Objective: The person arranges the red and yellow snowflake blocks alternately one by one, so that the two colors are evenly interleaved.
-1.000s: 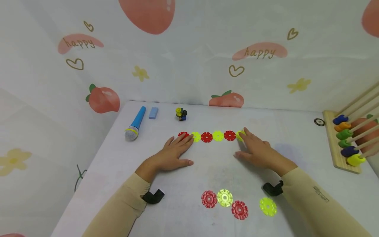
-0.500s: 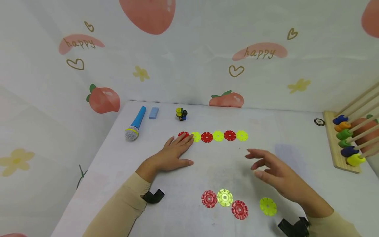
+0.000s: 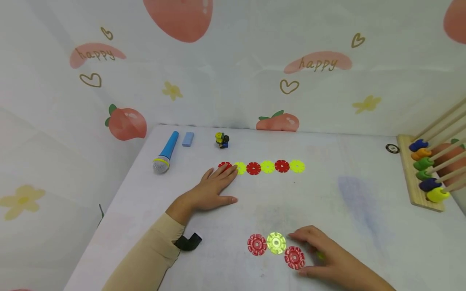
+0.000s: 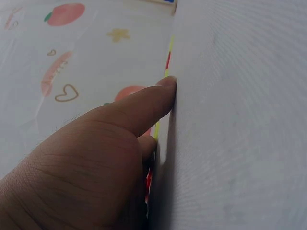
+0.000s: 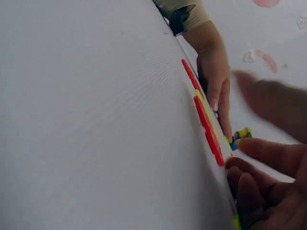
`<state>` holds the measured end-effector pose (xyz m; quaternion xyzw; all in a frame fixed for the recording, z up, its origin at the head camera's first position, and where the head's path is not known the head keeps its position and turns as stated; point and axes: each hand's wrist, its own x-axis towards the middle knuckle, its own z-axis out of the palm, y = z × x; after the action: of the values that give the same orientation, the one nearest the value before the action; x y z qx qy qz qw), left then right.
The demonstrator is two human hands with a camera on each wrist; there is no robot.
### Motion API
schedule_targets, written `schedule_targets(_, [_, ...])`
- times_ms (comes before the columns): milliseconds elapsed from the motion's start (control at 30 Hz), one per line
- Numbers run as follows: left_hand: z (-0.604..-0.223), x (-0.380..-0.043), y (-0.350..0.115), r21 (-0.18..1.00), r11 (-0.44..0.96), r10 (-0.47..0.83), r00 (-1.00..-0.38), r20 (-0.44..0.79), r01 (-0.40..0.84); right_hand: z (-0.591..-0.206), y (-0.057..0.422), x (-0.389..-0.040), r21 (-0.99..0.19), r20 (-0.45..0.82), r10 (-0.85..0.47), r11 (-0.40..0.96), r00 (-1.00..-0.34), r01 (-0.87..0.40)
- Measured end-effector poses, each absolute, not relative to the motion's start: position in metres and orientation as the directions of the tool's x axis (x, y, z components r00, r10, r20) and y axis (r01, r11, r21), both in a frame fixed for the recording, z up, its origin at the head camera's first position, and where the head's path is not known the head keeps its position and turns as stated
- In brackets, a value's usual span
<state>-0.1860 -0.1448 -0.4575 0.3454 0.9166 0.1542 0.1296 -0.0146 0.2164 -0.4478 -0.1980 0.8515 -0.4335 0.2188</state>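
My left hand [image 3: 204, 194] lies flat on the white table, fingers spread. Its fingertips rest on the left end of a row of notched plastic discs, overlapping a red disc [image 3: 224, 165] and a yellow disc [image 3: 240, 168]. In the head view, my right hand [image 3: 333, 258] reaches over the near part of the table, thumb and fingers apart around the right side of a red snowflake disc [image 3: 295, 258]. Beneath that hand a yellow disc [image 3: 320, 255] is mostly hidden. Left of it lie another red disc [image 3: 257, 244] and a yellow one [image 3: 276, 243]. The right wrist view shows the thumb raised and blurred.
A blue toy microphone [image 3: 166, 151], a blue block [image 3: 187, 139] and a small yellow-and-black toy [image 3: 222, 140] lie at the back. A wooden bead rack [image 3: 418, 173] stands at the right, beside a small black-and-white round piece [image 3: 392, 148].
My right hand has left the yellow disc at the row's right end and come back toward the near loose discs, uncovering that row end. The left hand has stayed put.
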Motion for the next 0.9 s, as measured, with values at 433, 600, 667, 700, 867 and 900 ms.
schedule_targets(433, [-0.455, -0.187, -0.144, 0.379, 0.711, 0.677, -0.722, -0.142, 0.592, -0.447, 0.206, -0.029, -0.896, -0.187, -0.581, 0.431, -0.792, -0.105])
schedule_targets(600, [-0.457, -0.187, -0.146, 0.384, 0.708, 0.678, -0.723, -0.135, 0.592, -0.438, 0.198, -0.037, -0.948, -0.094, -0.550, 0.304, -0.830, -0.094])
schedule_targets(667, [-0.458, -0.187, -0.146, 0.383, 0.710, 0.675, -0.726, -0.129, 0.592, -0.428, 0.198, -0.044, -0.943, -0.080, -0.520, 0.316, -0.851, -0.104])
schedule_targets(700, [-0.459, -0.187, -0.146, 0.380, 0.711, 0.673, -0.729, -0.126, 0.591, -0.424, 0.199, -0.048, -0.939, -0.069, -0.508, 0.324, -0.859, -0.115])
schedule_targets(867, [-0.458, -0.186, -0.145, 0.378, 0.712, 0.670, -0.733, -0.118, 0.591, -0.408, 0.218, -0.083, -0.943, -0.026, -0.390, 0.316, -0.920, -0.107])
schedule_targets(900, [-0.458, -0.186, -0.145, 0.379, 0.711, 0.672, -0.731, -0.118, 0.592, -0.408, 0.223, -0.091, -0.942, -0.025, -0.351, 0.320, -0.936, -0.095])
